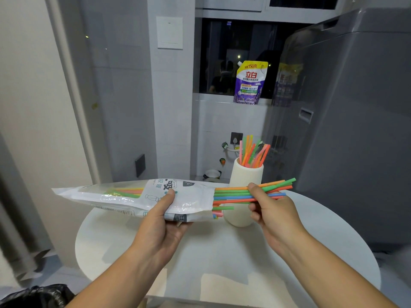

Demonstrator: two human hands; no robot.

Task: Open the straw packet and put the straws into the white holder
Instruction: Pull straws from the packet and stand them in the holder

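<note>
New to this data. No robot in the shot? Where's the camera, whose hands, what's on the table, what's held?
No robot here: a person works bare-handed. The single picture comes from a wide-angle camera on their head, looking forward and down. The left hand holds the straw packet sideways above the round white table. The right hand pinches a bundle of coloured straws sticking out of the packet's open end. Behind them the white holder stands on the table with upright straws in it. A detergent pouch sits on the window ledge; a grey washing machine stands at the right.
</note>
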